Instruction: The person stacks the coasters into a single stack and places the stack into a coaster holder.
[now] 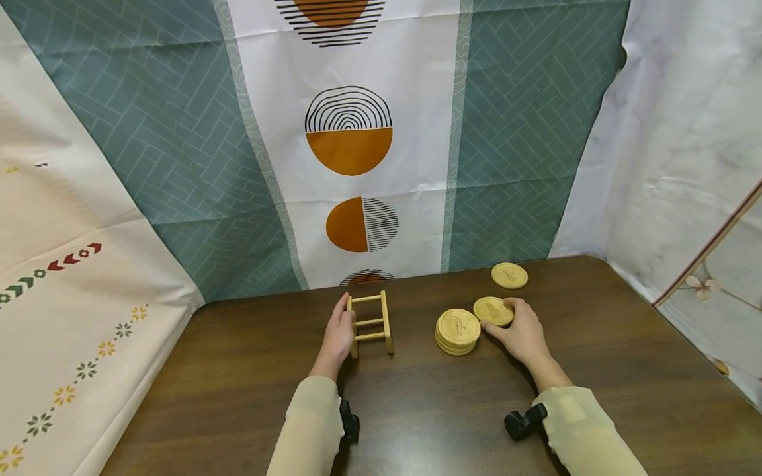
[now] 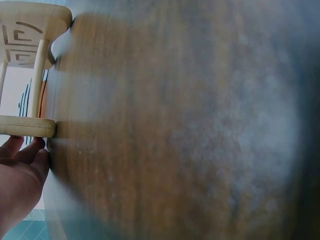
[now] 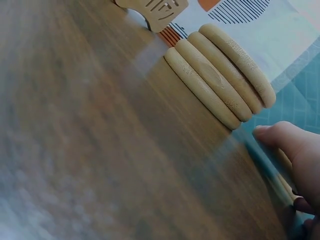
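Observation:
A yellow wooden coaster rack (image 1: 385, 324) with two side panels joined by rods stands on the table; its cut-out pattern shows on a panel (image 2: 30, 30) in the left wrist view. My left hand (image 1: 337, 336) touches the outer face of its left panel, fingertips against the wood. To the right is a stack of several round wooden coasters (image 1: 458, 327), seen edge-on as a stack (image 3: 220, 75) in the right wrist view. Just beyond, my right hand (image 1: 524, 332) holds a single coaster (image 1: 491, 310) between thumb and fingers, by its rim.
Another coaster (image 1: 509, 275) lies alone near the table's back edge. The dark brown wooden table (image 1: 428, 410) ends at a patterned cloth (image 1: 375, 185) behind, with more cloth hanging at the left and right. Each wrist wears a black camera mount (image 1: 525, 422).

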A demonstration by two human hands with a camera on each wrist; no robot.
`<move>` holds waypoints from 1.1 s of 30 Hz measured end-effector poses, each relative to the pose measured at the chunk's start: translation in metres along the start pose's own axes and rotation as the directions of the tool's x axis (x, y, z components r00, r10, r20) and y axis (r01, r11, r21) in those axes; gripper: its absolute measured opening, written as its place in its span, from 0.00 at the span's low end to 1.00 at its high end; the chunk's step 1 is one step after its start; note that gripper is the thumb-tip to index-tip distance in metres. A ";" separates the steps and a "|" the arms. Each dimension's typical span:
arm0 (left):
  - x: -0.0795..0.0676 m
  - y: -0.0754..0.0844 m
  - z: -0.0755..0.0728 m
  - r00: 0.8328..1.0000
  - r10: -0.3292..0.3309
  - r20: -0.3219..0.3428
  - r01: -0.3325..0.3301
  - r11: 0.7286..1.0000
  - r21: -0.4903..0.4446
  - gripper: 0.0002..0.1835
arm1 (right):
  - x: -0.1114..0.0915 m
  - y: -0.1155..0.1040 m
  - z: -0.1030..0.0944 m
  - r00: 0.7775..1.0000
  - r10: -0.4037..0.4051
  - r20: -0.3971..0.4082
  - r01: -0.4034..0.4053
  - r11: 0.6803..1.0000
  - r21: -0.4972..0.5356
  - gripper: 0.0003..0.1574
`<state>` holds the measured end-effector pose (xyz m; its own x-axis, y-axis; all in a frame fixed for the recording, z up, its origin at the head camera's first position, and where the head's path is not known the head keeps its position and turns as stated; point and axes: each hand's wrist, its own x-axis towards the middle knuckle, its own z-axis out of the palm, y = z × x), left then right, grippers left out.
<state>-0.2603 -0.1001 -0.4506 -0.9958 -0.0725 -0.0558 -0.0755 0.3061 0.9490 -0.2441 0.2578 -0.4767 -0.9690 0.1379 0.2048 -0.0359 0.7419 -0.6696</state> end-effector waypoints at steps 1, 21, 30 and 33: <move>0.000 0.000 0.000 1.000 0.000 -0.001 0.000 1.000 0.001 0.28 | 0.000 0.000 0.000 1.000 0.005 -0.002 -0.005 1.000 0.005 0.50; 0.001 -0.001 0.000 1.000 -0.003 -0.003 0.003 1.000 -0.009 0.28 | -0.002 -0.001 0.001 0.998 0.011 -0.067 -0.006 0.997 0.072 0.50; 0.001 -0.001 0.001 1.000 -0.004 -0.003 0.004 1.000 -0.008 0.28 | -0.003 -0.002 0.003 0.994 0.006 -0.105 0.004 0.995 0.101 0.49; 0.001 -0.001 0.000 1.000 -0.007 -0.001 0.007 1.000 -0.008 0.28 | -0.002 -0.003 0.003 0.993 -0.004 -0.122 0.018 0.994 0.110 0.49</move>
<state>-0.2615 -0.1007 -0.4518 -0.9952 -0.0756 -0.0622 -0.0820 0.2979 0.9511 -0.2424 0.2535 -0.4776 -0.9319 0.2137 0.2932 -0.0799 0.6674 -0.7404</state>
